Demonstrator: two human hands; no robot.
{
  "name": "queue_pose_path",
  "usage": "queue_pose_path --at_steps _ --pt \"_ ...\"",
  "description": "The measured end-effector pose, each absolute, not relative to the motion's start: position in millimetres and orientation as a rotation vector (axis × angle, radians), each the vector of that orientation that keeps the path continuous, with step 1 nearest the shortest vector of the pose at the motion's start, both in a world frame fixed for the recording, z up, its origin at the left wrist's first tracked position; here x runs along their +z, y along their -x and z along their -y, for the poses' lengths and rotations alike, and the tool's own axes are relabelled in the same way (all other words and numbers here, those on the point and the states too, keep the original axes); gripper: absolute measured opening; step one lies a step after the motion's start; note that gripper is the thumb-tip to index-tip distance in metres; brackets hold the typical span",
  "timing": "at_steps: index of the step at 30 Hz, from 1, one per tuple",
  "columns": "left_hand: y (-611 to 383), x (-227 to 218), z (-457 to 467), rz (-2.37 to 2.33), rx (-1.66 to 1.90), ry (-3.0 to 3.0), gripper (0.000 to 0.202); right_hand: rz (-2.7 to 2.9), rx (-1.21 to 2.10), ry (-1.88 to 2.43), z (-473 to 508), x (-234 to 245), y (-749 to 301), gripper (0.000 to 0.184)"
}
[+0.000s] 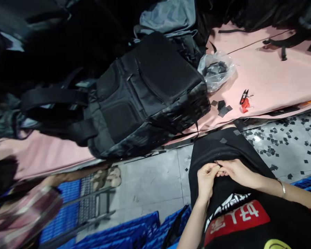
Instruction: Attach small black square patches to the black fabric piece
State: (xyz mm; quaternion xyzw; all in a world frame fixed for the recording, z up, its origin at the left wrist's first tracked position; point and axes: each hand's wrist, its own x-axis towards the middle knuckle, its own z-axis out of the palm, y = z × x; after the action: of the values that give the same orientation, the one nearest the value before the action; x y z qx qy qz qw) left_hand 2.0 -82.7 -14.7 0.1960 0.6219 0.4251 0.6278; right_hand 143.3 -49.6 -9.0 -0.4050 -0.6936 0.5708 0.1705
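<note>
My left hand (206, 178) and my right hand (234, 170) meet above my lap, fingers pinched together. Whatever lies between the fingertips is tiny and dark, and I cannot make it out. Beneath them, black cloth (209, 147) covers my legs, with a small dark square (223, 140) lying on it. Ahead and to the left, a black backpack (145, 86) rests on its side across the pink-covered table (269, 76), its padded back panel facing up. Neither hand touches the backpack.
Thread snips (244, 97) lie by a red scrap (245, 105) near several dark squares (224, 109). Behind stands a clear plastic bag (217, 71) of dark pieces. More squares litter the floor (285, 138). Blue plastic pallets (124, 231) stand below. Another person's plaid-clothed leg (26, 211) shows at left.
</note>
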Motion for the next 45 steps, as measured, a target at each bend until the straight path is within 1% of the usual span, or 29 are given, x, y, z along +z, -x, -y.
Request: queue_pose_path --at_steps 7,14,19,24,28,31,34,36,38,42,43,45 --pt "2 -16 87 -1.334 0.950 -0.409 0.024 2.032 1.556 1.189 49 -6 -145 0.033" --pt "4 -16 88 -1.293 0.951 -0.416 0.022 2.029 1.544 1.202 51 -15 -146 0.035" --pt "4 -17 89 -1.354 0.955 -0.499 0.021 2.038 1.543 1.181 51 -16 -145 0.036" --pt "6 -14 89 -1.428 0.882 -0.659 0.019 2.153 1.431 1.141 54 -21 -145 0.042" --pt "6 -15 90 -1.478 0.859 -0.754 0.015 2.144 1.487 1.132 55 -24 -146 0.044" --pt "4 -18 90 -1.529 0.918 -0.776 0.013 2.011 1.636 1.219 50 -20 -146 0.041" --pt "2 -20 90 -1.646 0.953 -0.894 0.009 1.826 1.592 1.382 43 -14 -147 0.032" --pt "2 -20 91 -1.703 0.939 -1.033 0.006 1.805 1.535 1.372 39 -13 -147 0.022" --pt "2 -19 92 -1.704 0.900 -1.160 0.006 1.807 1.617 1.335 37 -14 -148 0.016" --pt "3 -14 95 -1.670 0.813 -1.336 0.009 1.656 1.908 1.360 37 -20 -148 0.016" --pt "3 -13 95 -1.674 0.799 -1.370 0.009 1.665 1.914 1.356 38 -20 -147 0.016" --pt "2 -13 96 -1.710 0.782 -1.413 0.009 1.795 1.796 1.353 40 -20 -145 0.017"
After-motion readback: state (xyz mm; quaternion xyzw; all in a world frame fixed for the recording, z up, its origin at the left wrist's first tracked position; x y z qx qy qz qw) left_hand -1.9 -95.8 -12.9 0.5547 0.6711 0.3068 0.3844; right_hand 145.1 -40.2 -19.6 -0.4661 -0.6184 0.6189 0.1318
